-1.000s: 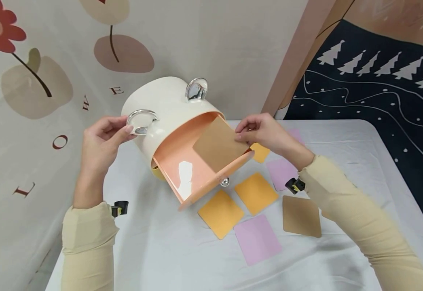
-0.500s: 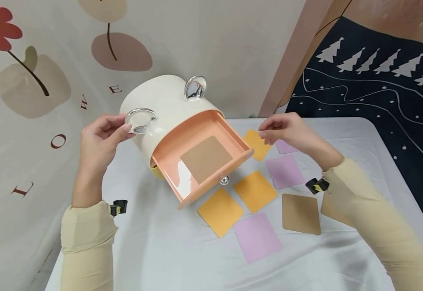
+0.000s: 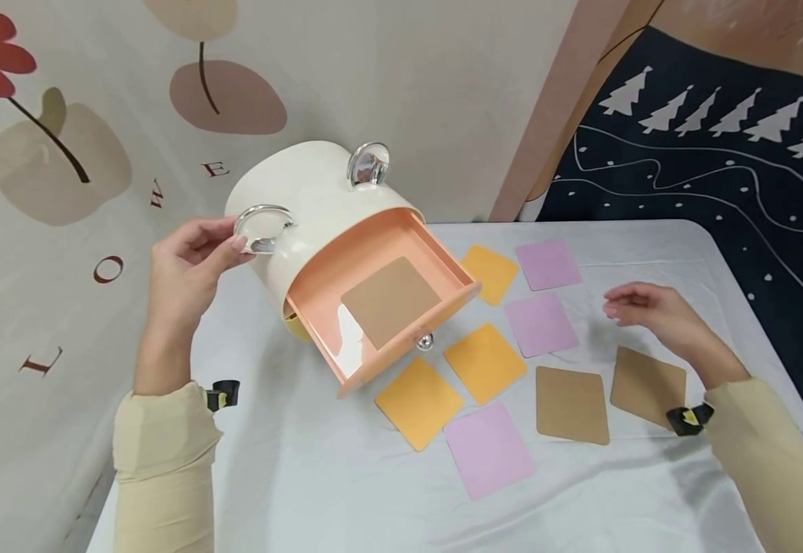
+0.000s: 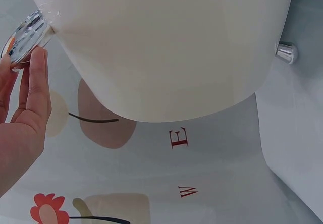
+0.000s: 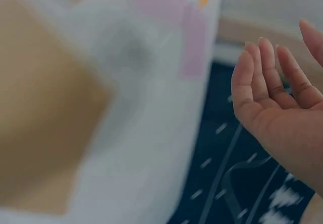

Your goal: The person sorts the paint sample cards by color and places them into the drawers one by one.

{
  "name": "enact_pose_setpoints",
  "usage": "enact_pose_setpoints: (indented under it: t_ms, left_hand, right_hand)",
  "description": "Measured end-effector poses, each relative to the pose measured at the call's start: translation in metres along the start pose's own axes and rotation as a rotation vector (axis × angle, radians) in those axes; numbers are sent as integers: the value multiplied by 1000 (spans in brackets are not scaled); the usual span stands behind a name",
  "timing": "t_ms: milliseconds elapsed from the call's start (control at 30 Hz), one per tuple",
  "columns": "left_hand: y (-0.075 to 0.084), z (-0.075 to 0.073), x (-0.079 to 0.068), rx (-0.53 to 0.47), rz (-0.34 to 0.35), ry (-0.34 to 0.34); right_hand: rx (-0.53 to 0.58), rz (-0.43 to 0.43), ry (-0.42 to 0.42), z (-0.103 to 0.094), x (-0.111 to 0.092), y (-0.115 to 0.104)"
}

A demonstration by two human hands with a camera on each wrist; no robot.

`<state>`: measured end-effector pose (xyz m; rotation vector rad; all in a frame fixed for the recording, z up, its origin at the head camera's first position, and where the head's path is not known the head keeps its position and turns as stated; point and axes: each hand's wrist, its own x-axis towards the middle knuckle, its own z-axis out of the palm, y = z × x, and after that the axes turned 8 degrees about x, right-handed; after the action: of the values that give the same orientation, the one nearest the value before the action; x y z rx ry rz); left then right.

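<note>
My left hand (image 3: pixel 190 269) pinches a silver ear-shaped piece (image 3: pixel 263 229) on top of a cream rounded box (image 3: pixel 318 184). The box's peach drawer (image 3: pixel 381 253) is pulled out, and a brown square card (image 3: pixel 391 299) lies flat inside it. In the left wrist view the fingertips meet the shiny ear (image 4: pixel 28 40). My right hand (image 3: pixel 653 311) holds nothing; it hovers above the table at the right, its fingers loosely bent. Below it are two brown cards, one nearer the middle (image 3: pixel 572 405) and one partly behind the wrist camera (image 3: pixel 646 384).
Orange cards (image 3: pixel 486 362) and purple cards (image 3: pixel 489 451) lie spread on the white tablecloth (image 3: pixel 318 476) in front of and beside the drawer. A wall cloth (image 3: pixel 443 100) stands close behind the box. A round silver knob (image 3: pixel 425 342) juts from the drawer front.
My right hand let go of the brown card, which dropped flat into the drawer, then moved right and toward me over the brown cards. The left hand has kept its pinch on the ear.
</note>
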<state>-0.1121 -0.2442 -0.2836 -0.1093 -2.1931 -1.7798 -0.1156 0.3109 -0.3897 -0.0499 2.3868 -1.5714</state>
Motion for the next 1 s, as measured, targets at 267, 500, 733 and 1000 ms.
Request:
enact_pose_setpoints:
  t_ms: [267, 500, 733, 1000]
  left_hand:
    - [0, 0, -1, -45, -5, 11]
    - [0, 1, 0, -34, -7, 13]
    - [1, 0, 0, -25, -8, 8]
    - [2, 0, 0, -28, -8, 7]
  right_hand:
    - [-118, 123, 72, -26, -28, 76]
    - [-163, 245, 65, -26, -48, 96]
    - [-216, 238, 53, -18, -56, 102]
    - [-267, 223, 95, -14, -56, 103]
